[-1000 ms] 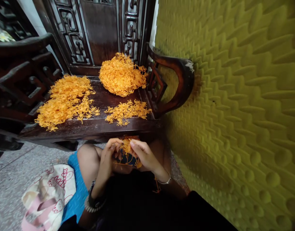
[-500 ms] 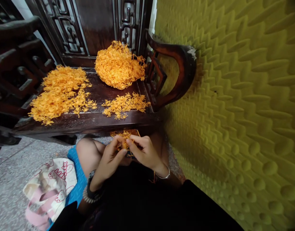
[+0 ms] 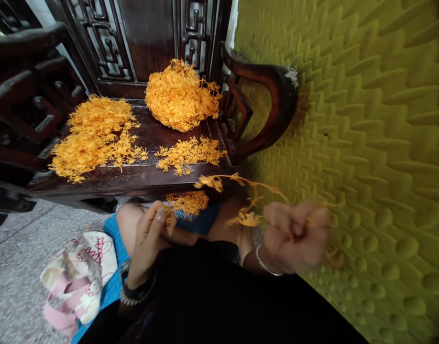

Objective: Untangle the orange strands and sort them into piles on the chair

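Observation:
My right hand (image 3: 297, 235) is out to the right in front of the yellow wall, smeared by motion, closed on a string of orange pieces (image 3: 241, 191) that trails left toward my lap. Over my knee, my left hand (image 3: 153, 228) has its fingers pinched together; what they hold is too small to make out. A small heap of orange pieces (image 3: 188, 202) lies on blue cloth (image 3: 201, 222) on my lap, just under the chair's front edge.
A dark carved wooden chair (image 3: 133, 179) holds three orange piles: a tall tangled mound (image 3: 180, 94) at the back, a wide spread pile (image 3: 92, 136) left, a thin scatter (image 3: 189, 154) front right. A padded yellow wall (image 3: 366, 143) is right. A printed fabric bag (image 3: 78, 277) lies on the floor.
My right hand swung out to the right, drawing the orange string with it. My left hand stayed over my knee, and the two hands are now far apart.

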{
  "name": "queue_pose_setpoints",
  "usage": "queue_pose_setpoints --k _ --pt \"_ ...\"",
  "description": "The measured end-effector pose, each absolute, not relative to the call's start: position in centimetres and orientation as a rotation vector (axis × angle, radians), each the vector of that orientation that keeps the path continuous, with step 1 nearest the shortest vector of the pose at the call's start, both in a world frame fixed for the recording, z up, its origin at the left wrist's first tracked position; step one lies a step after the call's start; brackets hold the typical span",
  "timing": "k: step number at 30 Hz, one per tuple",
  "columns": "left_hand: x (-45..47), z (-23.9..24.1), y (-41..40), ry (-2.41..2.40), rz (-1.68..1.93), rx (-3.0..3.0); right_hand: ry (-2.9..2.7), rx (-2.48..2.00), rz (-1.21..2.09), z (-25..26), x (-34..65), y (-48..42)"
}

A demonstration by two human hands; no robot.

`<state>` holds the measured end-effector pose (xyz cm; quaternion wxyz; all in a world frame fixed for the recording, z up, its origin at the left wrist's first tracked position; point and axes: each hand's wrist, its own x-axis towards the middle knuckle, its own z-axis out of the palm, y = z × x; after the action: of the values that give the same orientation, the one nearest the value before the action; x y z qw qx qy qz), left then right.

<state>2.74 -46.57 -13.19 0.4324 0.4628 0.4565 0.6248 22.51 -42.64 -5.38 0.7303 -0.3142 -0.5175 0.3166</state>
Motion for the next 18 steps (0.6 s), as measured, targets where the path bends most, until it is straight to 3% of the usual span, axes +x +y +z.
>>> queue_pose_setpoints --k 4,18 --pt "4.5 -14.0 -45.4 1.178 1.264 1.508 -1.121 -0.662 0.893 -6.3 20.9 -42.2" --pt "7.5 -16.9 -45.4 0.989 1.210 1.495 -1.038 -0.687 1.143 -8.5 18.3 -41.2"
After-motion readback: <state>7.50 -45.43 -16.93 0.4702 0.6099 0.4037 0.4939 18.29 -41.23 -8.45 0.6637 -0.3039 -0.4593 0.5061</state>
